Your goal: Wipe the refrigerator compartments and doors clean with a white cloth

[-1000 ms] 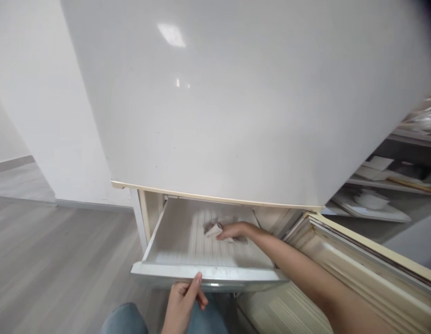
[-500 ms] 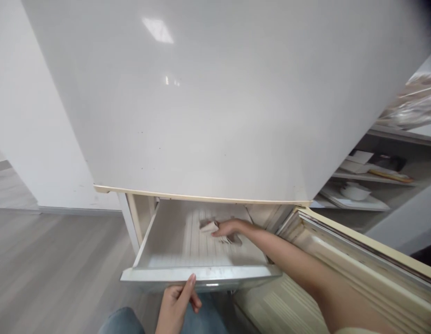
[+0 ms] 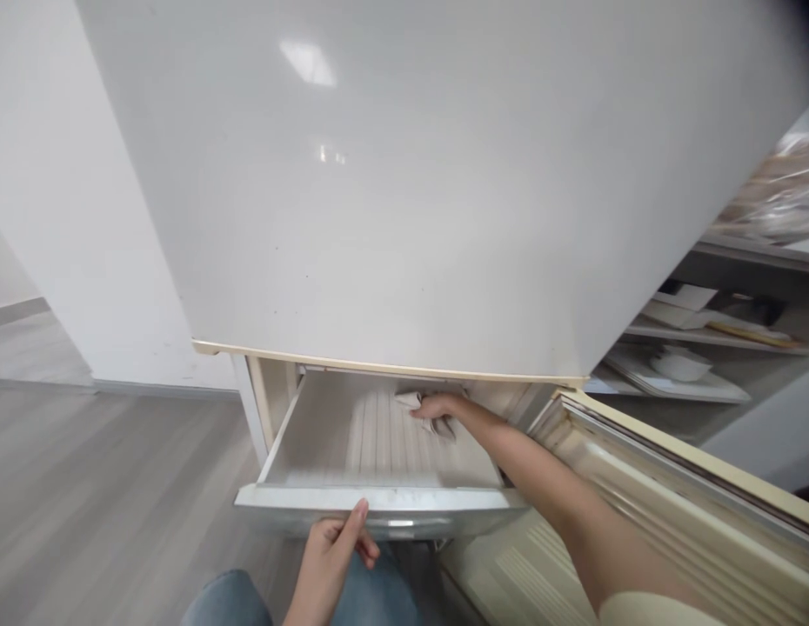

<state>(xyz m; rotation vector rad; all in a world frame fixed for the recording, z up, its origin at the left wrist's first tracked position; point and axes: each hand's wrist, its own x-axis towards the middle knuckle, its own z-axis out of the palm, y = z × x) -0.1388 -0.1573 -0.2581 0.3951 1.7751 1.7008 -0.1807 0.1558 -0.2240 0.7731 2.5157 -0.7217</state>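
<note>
A pale drawer [image 3: 317,497] with a ribbed bottom is pulled out below the refrigerator's large white top. My right hand [image 3: 437,406] reaches inside it, fingers closed around a crumpled beige cloth [image 3: 438,427] that lies against the drawer bottom toward the back right. Part of the cloth pokes out past my fingers on the left. At the drawer's front, my left hand [image 3: 336,543] has its thumb over the upper edge and its other fingers curled below, holding the front panel.
The refrigerator door [image 3: 678,487] stands swung out to the right, under my right forearm. Farther right, shelves [image 3: 678,335] hold a white bowl [image 3: 682,363], boxes and plastic-wrapped items. A white wall and grey wood-look floor [image 3: 137,487] are on the left. My knees show below.
My right hand has moved the cloth deeper toward the back of the drawer. My left hand stays at the drawer front. The view has shifted slightly.
</note>
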